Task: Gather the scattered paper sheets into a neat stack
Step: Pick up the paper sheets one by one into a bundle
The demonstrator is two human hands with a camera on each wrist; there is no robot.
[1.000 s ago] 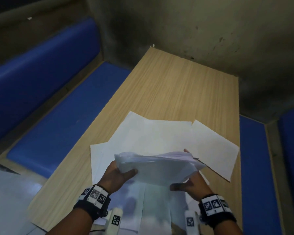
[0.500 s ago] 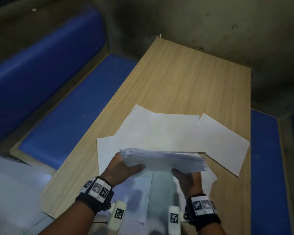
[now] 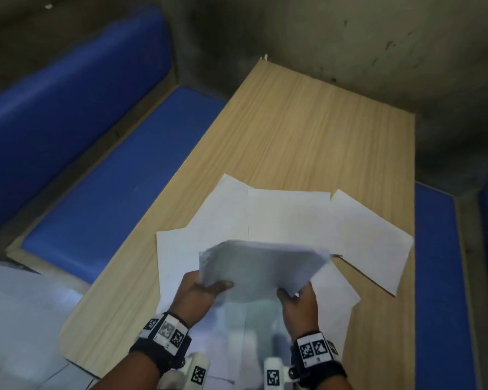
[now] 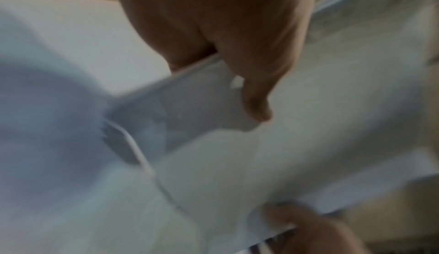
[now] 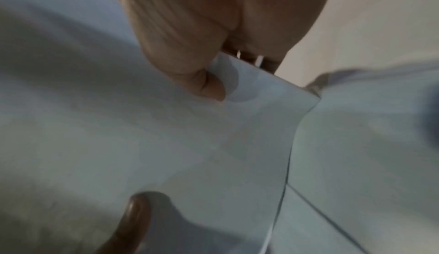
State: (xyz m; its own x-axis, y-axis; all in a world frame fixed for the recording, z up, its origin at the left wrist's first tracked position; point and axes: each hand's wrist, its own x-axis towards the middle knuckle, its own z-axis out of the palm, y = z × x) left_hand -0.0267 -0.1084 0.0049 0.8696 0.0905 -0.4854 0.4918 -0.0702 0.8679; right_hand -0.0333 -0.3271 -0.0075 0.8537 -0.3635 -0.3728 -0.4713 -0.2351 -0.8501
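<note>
I hold a bundle of white paper sheets point(image 3: 261, 267) above the wooden table point(image 3: 307, 130), tilted up on its near edge. My left hand point(image 3: 200, 289) grips its near left corner, thumb on top. My right hand point(image 3: 297, 301) pinches the near right corner. In the left wrist view the left hand point(image 4: 228, 66) pinches the bundle's point(image 4: 190, 105) edge. The right wrist view shows the right hand's point(image 5: 213, 64) thumb pressed on the bundle point(image 5: 166, 136). Several loose sheets point(image 3: 288, 215) lie fanned on the table under the bundle, one sheet point(image 3: 375, 237) spread out to the right.
Blue padded benches point(image 3: 102, 175) run along the table's left side, and another blue bench point(image 3: 437, 277) along its right. A grey wall point(image 3: 350, 38) stands behind the table's far end. The far half of the tabletop is bare wood.
The bundle has tipped up from lying nearly flat to leaning on its near edge. My right hand has slid to the bundle's near right corner.
</note>
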